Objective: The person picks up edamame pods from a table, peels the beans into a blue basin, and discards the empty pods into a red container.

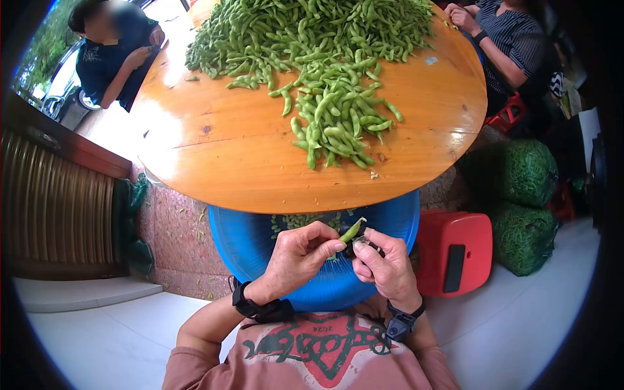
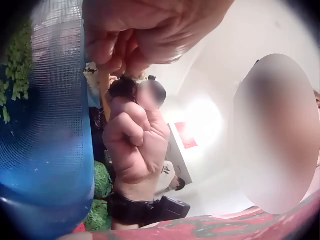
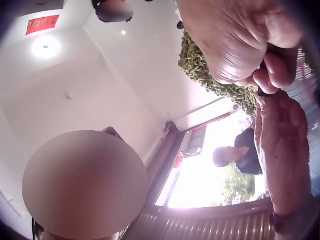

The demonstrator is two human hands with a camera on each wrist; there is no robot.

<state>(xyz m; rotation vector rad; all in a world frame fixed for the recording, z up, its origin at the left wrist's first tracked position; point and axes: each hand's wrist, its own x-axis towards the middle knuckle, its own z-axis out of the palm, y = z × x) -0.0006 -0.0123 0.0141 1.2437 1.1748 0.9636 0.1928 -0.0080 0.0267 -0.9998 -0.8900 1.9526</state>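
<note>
Both hands, left point(image 1: 300, 250) and right point(image 1: 383, 260), pinching one green pod point(image 1: 351, 230) over the blue basket point(image 1: 260, 237), just off the table's point(image 1: 227, 149) near edge. Dark tool in the right, maybe. Risk: slipping pinch, beans dropping past the basket rim.

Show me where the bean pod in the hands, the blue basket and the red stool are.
bean pod point(image 1: 351, 230), head view, on the green middle of the pod.
blue basket point(image 1: 247, 240), head view, on its bare left wall.
red stool point(image 1: 478, 250), head view, on the right part of its seat.
</note>
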